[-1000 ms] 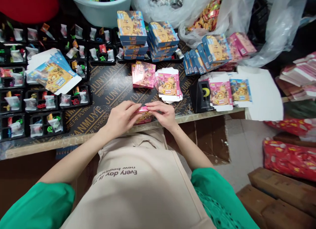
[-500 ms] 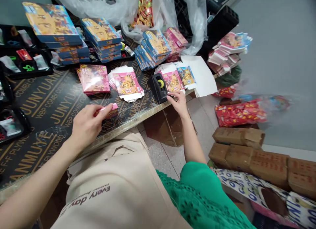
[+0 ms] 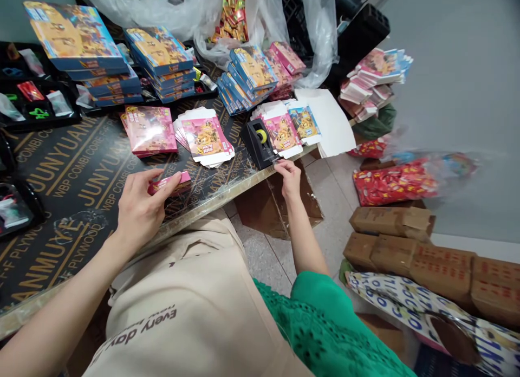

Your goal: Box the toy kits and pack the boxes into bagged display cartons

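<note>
My left hand [image 3: 140, 206] rests at the near table edge, its fingers around a small pink box [image 3: 185, 177]. Much of that box is hidden by the hand. My right hand [image 3: 290, 177] pinches the end of a clear strip of tape at the front of a black tape dispenser [image 3: 260, 144], which carries a yellow-cored roll [image 3: 261, 136]. Flattened pink cartons [image 3: 205, 136] lie in a fanned stack between the two hands. Behind my left hand sits a stack of flat pink boxes [image 3: 150, 129]. More pink cartons [image 3: 282, 132] and a blue one [image 3: 304, 122] lie beyond the dispenser.
Blue boxes [image 3: 75, 36] are stacked along the back, near black trays [image 3: 44, 122] of small packets. Plastic bags [image 3: 268, 19] hold bright wrapped pieces. An open cardboard box [image 3: 262, 206] stands below the edge. Brown cartons [image 3: 390, 222] and red bags [image 3: 394, 181] line the right wall.
My right hand has drawn back slightly toward me from the dispenser, with the tape strip now showing at its fingertips. My left hand stays on the pink box; its fingers have shifted a little.
</note>
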Motion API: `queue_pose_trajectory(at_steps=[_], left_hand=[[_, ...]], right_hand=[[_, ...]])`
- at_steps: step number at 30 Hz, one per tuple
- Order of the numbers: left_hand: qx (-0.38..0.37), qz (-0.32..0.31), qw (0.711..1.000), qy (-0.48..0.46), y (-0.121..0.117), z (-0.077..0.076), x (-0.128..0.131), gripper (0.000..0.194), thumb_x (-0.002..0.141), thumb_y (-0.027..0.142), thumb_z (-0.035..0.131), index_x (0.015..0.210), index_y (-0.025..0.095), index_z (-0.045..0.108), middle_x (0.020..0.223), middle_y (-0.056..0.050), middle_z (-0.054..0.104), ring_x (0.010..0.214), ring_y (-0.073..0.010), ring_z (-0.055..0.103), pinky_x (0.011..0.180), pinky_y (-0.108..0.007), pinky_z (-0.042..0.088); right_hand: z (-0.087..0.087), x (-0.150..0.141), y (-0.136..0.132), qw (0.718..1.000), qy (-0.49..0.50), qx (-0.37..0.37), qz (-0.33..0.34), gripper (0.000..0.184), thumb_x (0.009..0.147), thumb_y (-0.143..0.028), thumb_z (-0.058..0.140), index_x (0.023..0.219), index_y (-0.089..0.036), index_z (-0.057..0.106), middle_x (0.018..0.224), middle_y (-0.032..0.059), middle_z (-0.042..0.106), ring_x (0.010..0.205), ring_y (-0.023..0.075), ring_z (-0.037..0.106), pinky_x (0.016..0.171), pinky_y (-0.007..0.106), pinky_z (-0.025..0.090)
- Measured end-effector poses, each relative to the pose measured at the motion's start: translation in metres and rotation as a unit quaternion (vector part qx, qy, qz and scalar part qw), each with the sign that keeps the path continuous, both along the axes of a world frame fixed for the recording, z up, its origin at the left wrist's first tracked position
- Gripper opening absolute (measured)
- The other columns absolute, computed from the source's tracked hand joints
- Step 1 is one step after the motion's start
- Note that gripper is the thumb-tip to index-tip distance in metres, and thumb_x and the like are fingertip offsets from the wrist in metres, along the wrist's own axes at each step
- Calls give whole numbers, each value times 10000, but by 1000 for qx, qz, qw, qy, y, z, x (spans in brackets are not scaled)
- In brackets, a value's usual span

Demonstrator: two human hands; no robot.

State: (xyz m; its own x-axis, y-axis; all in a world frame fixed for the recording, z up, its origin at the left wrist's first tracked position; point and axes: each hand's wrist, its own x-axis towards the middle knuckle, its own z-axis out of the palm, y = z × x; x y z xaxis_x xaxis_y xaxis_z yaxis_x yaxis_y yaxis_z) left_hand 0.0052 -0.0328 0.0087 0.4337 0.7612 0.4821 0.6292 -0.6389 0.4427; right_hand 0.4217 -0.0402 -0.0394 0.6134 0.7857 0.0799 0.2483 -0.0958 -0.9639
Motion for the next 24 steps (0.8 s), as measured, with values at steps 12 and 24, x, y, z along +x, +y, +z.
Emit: queue_pose_trajectory(at_steps=[12, 24], left_hand=[[44, 12, 998, -41, 7, 8, 8, 398, 956, 154, 518, 1347, 219, 542, 1037, -96, 645, 932, -244, 573, 836, -382, 458], [61, -29, 997, -43, 10, 4, 1, 324, 950, 89, 454, 1237, 220, 527, 1081, -88, 632, 954, -217, 547, 798, -353, 440]], right_hand=[[31, -112, -15, 975, 201, 5, 91, 322, 743, -454, 766, 936, -198, 742, 540, -83, 450, 474, 64, 312, 494, 247, 230], [66, -227, -1, 764, 480, -126, 413, 284, 799, -387, 730, 954, -154, 776, 392, -108, 349, 398, 48, 205, 449, 239, 133]])
